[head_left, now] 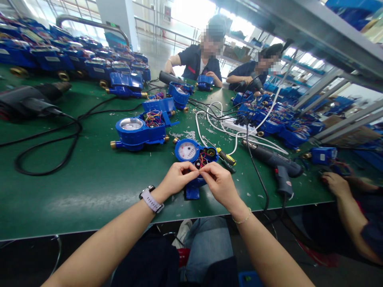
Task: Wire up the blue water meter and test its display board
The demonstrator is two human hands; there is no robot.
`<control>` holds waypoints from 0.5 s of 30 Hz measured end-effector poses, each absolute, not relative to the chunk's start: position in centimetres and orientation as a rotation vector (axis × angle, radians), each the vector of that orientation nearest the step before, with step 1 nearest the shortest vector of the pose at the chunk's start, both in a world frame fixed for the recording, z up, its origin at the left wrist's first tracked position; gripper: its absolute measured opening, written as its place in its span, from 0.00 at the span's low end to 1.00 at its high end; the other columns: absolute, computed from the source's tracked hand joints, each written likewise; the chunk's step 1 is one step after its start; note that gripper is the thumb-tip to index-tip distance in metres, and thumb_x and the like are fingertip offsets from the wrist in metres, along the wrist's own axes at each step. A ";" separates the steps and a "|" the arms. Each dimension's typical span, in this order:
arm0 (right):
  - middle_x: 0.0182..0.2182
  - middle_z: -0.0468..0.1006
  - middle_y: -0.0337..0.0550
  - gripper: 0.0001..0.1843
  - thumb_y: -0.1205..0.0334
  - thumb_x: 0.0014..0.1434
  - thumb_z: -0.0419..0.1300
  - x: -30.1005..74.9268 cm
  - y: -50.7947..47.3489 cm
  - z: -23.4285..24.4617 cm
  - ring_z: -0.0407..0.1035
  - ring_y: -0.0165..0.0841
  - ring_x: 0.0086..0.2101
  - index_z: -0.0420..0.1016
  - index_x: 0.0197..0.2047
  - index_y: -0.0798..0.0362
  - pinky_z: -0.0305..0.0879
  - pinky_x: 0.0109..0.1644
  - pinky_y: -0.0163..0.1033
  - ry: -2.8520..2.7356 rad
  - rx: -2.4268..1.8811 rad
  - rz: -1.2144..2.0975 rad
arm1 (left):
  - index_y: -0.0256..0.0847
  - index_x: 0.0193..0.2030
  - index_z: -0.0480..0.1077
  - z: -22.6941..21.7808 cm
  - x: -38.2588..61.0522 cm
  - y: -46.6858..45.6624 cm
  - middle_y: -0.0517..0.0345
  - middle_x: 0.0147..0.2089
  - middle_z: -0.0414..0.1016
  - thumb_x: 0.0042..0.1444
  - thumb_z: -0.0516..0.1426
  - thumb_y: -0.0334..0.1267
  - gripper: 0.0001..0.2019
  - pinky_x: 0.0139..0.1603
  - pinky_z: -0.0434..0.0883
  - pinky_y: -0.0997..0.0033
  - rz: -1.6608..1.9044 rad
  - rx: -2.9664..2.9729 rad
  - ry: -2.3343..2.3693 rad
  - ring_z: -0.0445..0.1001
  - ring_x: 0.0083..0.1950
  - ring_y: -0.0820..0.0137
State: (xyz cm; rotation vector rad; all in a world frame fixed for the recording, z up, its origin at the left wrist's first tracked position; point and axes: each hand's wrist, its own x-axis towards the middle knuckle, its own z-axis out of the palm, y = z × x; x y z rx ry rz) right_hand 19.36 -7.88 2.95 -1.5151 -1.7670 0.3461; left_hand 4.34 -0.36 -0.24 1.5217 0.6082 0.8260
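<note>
Blue casing, open on top: the meter [182,158] lies on the green tabletop [119,199] directly ahead of the person, just under and beyond the fingertips. Long axis runs slantwise, dial [186,151] at far left, wire compartment [212,152] to the right and a little nearer the person. A blue flap [192,193] juts toward the near edge.

Left hand [178,177]: thumb and forefinger pinched together, coming in below the dial. Right hand [220,181]: same pinch, covering part of the compartment's near side, so the closer to it. Tips meet over the wires [202,160]; whether a strand is nipped between them, too small to tell.

Yellow-and-black screwdriver [226,156] just beside the meter's right end; second meter [140,133] apart, farther left.
</note>
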 end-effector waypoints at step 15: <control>0.31 0.74 0.42 0.06 0.64 0.62 0.56 19.7 -8.3 2.8 0.67 0.33 0.31 0.72 0.33 0.52 0.62 0.34 0.37 -1.622 -1.563 0.394 | 0.36 0.28 0.70 0.1 3.9 -0.1 0.63 0.23 0.67 0.50 0.61 0.45 0.13 0.25 0.58 0.76 0.926 1.515 0.748 0.60 0.24 0.76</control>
